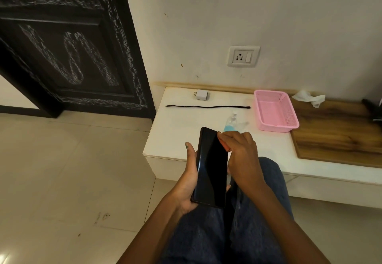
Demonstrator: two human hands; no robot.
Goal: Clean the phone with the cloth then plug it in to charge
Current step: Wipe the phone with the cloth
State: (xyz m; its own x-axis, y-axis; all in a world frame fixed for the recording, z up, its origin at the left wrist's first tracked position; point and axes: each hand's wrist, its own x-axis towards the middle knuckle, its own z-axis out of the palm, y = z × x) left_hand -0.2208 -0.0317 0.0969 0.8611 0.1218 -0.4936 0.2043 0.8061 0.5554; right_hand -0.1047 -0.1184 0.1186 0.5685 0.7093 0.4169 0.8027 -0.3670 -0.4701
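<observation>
A person seated in blue jeans [206, 241] holds a black phone [211, 167] above the lap, just in front of a low white ledge [179, 131]. The phone stands nearly upright in the view, tilted slightly, its screen dark and glossy with a faint bluish sheen along the curved left edge. The left hand [189, 181] cradles it from below and behind, thumb stretched up along the left side, fingers wrapped around the back. The right hand [239, 152] curls over the phone's upper right edge, fingers bent and closed against the glass; a sliver of orange-red shows under the fingers, too small to identify.

On the ledge behind, a white charger plug [201, 94] lies near the wall, and a black cable [207, 106] runs straight across just in front of it, apart from the plug. A clear spray bottle [231, 121] with blue liquid lies past the top of the phone. A pink plastic basket [276, 111] sits to the right, partly on a wooden board [339, 135]. A crumpled white cloth [309, 97] rests at the board's far edge by the wall. A white wall socket [243, 56] is mounted above the ledge, and a dark carved door [68, 46] stands to the left.
</observation>
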